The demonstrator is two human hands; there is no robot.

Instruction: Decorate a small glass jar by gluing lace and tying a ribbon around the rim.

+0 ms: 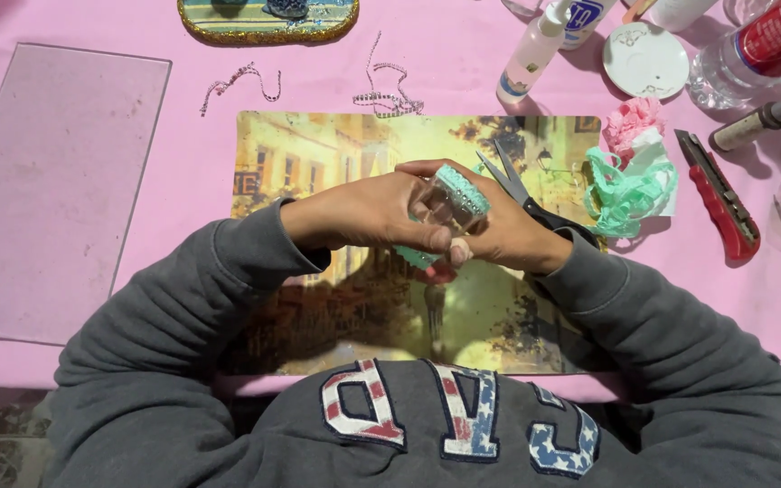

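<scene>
A: What are the hands busy with?

B: Both hold one small clear jar [445,208] above the picture mat [318,154]. The left hand [363,212] is wrapped around it from its side, thumb laid along the bottom edge. The right hand [499,230] closes on it from the other side, fingers curled underneath.

A: So which step does it look like?

B: I'd judge it as dressing the jar. A band of mint ribbon [463,190] edged with small stones already sits around the jar, and the fingers seem to be pressing it down.

A: What does the next move call for?

B: Probably firm, even pressure along the band while the jar is turned between the hands, so the trim lies flat. If glue is wet, a slip would smear it.

A: And what lies around them?

B: Scissors [522,194] rest just beyond the right hand. A loose heap of mint trim [630,194] sits further out on that side, a red utility knife [720,203] past it. Glue bottles [531,54] stand well beyond the hands on the pink worktop [183,136].
</scene>
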